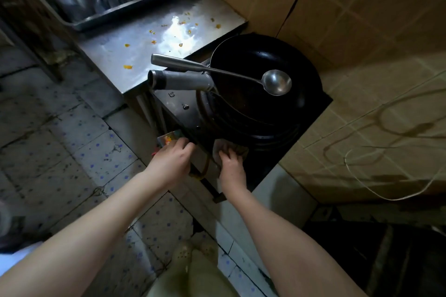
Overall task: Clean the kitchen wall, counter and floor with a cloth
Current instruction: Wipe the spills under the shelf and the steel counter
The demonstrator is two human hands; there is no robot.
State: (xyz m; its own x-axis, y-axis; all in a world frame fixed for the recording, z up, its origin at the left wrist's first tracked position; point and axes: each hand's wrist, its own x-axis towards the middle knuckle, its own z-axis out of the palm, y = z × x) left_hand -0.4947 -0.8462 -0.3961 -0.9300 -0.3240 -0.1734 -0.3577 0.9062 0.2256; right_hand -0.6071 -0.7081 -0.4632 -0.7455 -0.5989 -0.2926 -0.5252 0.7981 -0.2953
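Downward, both bare arms reaching low, right hand (232, 167) knuckles up, fingers bunched round a pale cloth (220, 148) against the black burner base (272, 140) under the wok (263, 84), left hand (172, 159) fingers curled beside a colourful packet (169, 138), grasp unclear.

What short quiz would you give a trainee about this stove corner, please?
1. True or false: the long steel ladle rests across the round black wok.
2. What litters the flat steel counter? A. small yellow food scraps B. broken glass C. coins
3. Fill in: the right hand grips a crumpled ____ at the near side of the dark metal stove.
Key: 1 true; 2 A; 3 cloth.
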